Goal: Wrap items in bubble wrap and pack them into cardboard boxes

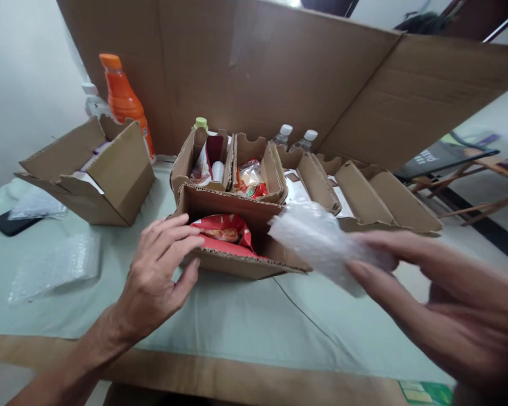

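My left hand [158,276] rests with fingers spread on the near left corner of a small open cardboard box [241,265] that holds a red snack packet [224,231]. My right hand [440,304] comes in from the right, blurred by motion, and pinches a sheet of clear bubble wrap [317,239] between thumb and fingers just beside the box's right edge.
Behind stand two more small boxes with packets [231,172], empty cardboard trays [364,192], two water bottles [296,138], an orange bottle [125,98] and a large cardboard sheet [279,62]. At left lie an open carton [93,175], bubble wrap pieces [55,265] and a black phone [11,224].
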A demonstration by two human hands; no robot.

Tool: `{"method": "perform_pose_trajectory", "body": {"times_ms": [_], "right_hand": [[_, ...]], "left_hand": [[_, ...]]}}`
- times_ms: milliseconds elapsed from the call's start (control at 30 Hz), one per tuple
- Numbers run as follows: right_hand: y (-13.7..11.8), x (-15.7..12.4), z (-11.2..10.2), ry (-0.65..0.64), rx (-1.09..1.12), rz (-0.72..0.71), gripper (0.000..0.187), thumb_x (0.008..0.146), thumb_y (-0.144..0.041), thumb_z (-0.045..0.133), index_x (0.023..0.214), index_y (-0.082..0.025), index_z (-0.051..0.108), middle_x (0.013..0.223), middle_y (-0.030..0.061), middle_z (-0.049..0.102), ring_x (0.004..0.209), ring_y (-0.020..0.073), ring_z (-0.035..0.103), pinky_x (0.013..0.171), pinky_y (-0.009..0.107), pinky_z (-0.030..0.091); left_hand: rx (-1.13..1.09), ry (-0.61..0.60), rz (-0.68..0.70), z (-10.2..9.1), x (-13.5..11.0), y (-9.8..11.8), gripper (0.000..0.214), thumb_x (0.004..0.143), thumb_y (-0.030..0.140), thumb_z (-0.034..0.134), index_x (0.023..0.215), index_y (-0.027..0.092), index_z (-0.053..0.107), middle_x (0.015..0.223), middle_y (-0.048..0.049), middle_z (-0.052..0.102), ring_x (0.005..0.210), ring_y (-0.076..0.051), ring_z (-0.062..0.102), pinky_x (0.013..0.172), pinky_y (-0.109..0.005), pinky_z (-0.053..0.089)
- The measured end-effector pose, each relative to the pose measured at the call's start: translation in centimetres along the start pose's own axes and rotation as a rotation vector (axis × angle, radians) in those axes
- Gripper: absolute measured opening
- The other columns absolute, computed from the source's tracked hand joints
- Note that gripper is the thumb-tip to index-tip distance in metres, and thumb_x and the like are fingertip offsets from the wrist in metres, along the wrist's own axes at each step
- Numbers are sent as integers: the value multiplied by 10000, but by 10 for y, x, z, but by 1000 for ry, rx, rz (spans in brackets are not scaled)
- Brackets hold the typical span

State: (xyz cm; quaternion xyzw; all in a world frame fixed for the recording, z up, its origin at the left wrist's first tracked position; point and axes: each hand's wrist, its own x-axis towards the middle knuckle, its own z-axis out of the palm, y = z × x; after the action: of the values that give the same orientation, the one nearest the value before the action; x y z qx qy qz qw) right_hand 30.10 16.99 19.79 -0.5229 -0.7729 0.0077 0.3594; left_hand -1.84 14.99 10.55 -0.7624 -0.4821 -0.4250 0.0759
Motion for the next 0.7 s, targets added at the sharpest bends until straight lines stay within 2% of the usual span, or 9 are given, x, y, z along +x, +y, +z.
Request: {"method": "perform_pose_trajectory", "body": {"times_ms": [100,167,233,300,367,433,533,600,700], "right_hand": [[-18,57,25,-488,-341,-262,257,963,-435,600,892,-268,783,770,43,760,576,173,648,527,327,447],[-31,83,58,-766,-588,-268,195,911,-280,656,756,-208,750,694,71,741,591,220,681,539,333,452],[-38,97,94,-923,-690,-252,156,877,-182,672,740,-172,745,726,115,757,684,268,733,592,347,497],[-38,101,119,-970,-651,-259,130,885,-162,660,813,-152,768,804,145,780,780,282,759,672,357,542],[-31,96,122,-940,-569,-259,130,896,-183,656,901,-154,783,845,141,790,803,275,762,715,361,563],[-20,80,98,-802,-446,-279,201,917,-223,637,1051,-182,781,903,113,802,793,261,757,716,366,577],[0,39,35,-360,-264,-186,341,999,-321,552,1303,-269,699,1046,76,806,774,226,752,663,357,592],[13,6,2,-123,-243,-1,272,1008,-409,574,1222,-326,721,1042,64,806,735,207,743,545,321,566],[30,-35,7,-118,-104,138,312,961,-469,627,1211,-300,706,1011,75,802,741,228,736,524,331,561]], "left_hand": [[-18,63,-26,11,-2,1,314,906,51,623,1131,270,618,1046,-35,710,1123,-280,682,1058,-558,513],[-5,88,-26,14,-4,2,303,887,31,643,1102,244,629,1024,-42,708,1071,-270,691,1032,-543,520],[-2,95,-20,14,-4,3,297,874,17,652,1093,217,636,1009,-52,707,1042,-266,695,1021,-534,522],[-1,95,-14,15,-2,2,296,871,17,657,1095,209,643,994,-52,706,1028,-263,697,1030,-530,519],[-2,97,-14,15,-1,2,348,867,25,666,1154,221,651,1049,-58,704,1076,-268,689,1056,-523,514],[2,122,-23,13,-6,2,510,854,49,695,1317,248,618,1277,-94,665,1240,-294,630,1109,-520,490],[-23,201,-91,8,-22,0,847,827,117,757,1574,312,410,1645,-88,396,1501,-325,407,1222,-526,393],[-125,198,-228,8,-36,-8,928,839,195,769,1628,342,305,1706,-52,309,1557,-320,325,1268,-534,329],[-394,82,-522,23,-51,-27,918,859,345,762,1637,319,276,1689,-79,349,1537,-331,367,1272,-552,316]]}}
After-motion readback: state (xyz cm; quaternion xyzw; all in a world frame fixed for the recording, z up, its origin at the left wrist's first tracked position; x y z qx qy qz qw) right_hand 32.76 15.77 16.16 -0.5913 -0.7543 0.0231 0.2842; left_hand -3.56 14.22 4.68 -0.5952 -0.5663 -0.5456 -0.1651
